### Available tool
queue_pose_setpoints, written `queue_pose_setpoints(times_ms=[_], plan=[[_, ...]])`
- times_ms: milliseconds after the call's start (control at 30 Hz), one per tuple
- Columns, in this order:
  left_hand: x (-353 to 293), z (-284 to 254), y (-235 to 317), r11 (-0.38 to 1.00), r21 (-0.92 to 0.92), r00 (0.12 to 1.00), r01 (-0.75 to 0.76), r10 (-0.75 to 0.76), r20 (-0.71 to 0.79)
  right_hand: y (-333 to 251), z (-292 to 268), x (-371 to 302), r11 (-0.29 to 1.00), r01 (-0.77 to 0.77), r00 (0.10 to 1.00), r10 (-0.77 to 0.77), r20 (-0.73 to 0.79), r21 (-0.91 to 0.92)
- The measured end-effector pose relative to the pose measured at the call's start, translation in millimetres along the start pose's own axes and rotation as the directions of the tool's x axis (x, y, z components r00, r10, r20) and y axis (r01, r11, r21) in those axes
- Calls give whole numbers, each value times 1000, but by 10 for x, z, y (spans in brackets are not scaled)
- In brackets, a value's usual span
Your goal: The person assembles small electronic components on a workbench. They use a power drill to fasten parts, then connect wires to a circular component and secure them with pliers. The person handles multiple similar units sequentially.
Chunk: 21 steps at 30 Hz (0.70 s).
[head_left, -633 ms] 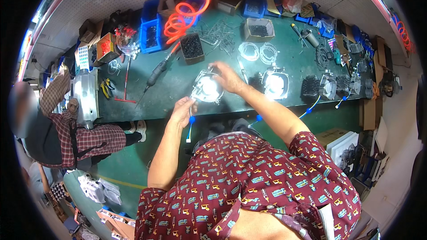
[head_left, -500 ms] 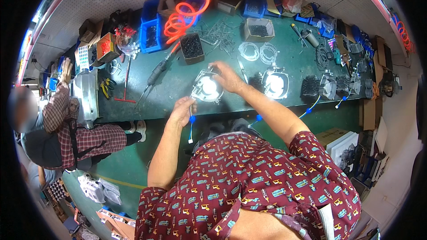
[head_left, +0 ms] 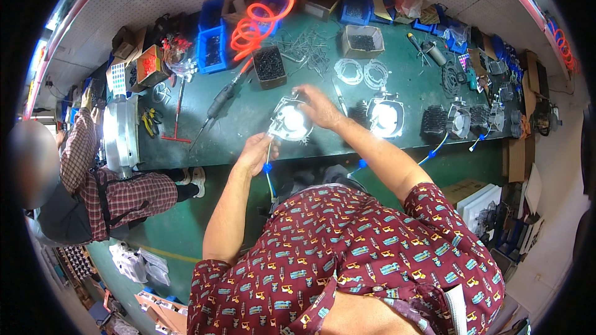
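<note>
A silvery metal motor housing (head_left: 290,123) with a bright round middle lies near the bench's front edge, between my hands. My left hand (head_left: 253,154) pinches its lower left corner, where a thin cable with a blue ring (head_left: 267,167) hangs over the edge. From the upper right, my right hand (head_left: 321,109) is closed on the housing's rim, its fingertips at the top corner. A second similar housing (head_left: 383,118) sits to the right, under my right forearm. Two flat ring-shaped plates (head_left: 375,74) lie beyond it.
An air screwdriver (head_left: 220,102) on an orange coiled hose lies left of my hands, beside a box of dark screws (head_left: 269,67). A red T-handle tool (head_left: 177,118) and pliers (head_left: 150,121) are farther left. Finned black parts (head_left: 433,121) stand right. A co-worker (head_left: 81,174) works at far left.
The hanging cable has swung slightly to the right and its end now reaches my shirt. Both hands stay on the housing almost in place. The co-worker at left has shifted.
</note>
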<state>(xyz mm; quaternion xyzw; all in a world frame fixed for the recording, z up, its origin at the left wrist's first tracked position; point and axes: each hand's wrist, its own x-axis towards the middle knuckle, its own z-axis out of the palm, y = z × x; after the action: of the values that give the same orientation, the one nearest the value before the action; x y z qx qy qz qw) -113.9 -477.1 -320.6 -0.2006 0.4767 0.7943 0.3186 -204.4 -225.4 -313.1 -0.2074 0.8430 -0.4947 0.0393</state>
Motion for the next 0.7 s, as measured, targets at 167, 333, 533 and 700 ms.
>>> queue_pose_setpoints(times_ms=[167, 333, 533, 700], plan=[[31, 117, -137, 142, 928, 639, -343, 760, 120, 108, -9, -23, 999, 26, 1000, -25, 6, -39], [97, -43, -219, 788, 528, 859, -316, 474, -192, 36, 1, -23, 999, -6, 1000, 5, 14, 33], [79, -71, -95, 977, 183, 984, -109, 133, -122, 13, 15, -14, 998, -50, 999, 50, 8, 49], [72, 8, -160, -65, 932, 566, -358, 779, 271, 21, 1, -6, 1000, -25, 1000, 25, -6, 14]])
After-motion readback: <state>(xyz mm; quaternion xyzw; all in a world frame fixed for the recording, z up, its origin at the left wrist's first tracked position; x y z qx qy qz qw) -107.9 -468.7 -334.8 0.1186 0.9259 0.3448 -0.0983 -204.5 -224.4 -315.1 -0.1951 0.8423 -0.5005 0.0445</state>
